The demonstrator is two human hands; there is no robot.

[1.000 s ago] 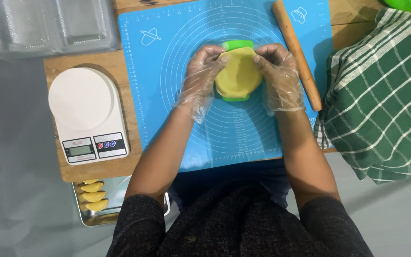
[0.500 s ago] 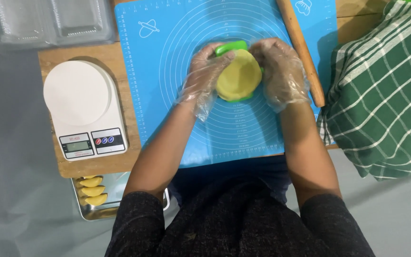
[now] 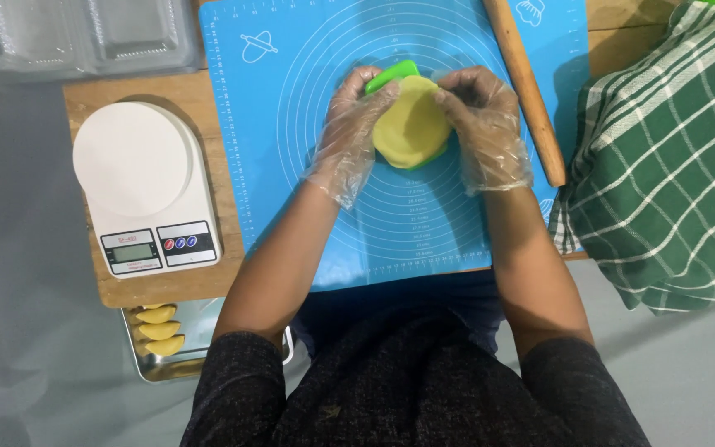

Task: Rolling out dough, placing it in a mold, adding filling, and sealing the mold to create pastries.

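Dough point(image 3: 411, 126), a soft yellow round, lies flat over the green mould point(image 3: 392, 76) at the centre of the blue mat point(image 3: 308, 207). Left hand point(image 3: 357, 124) and right hand point(image 3: 482, 120), gloved, curl their fingers around its edges. It looks pliable and easily torn, best held at the rim. Round, it shows no long axis; the rolling pin point(image 3: 527, 87) lies just right.

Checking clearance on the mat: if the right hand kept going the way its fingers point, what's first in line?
The right hand points toward the left hand. It already rests on the yellow dough round on the green mould. Beyond that come the left hand's fingers, though height is unclear.
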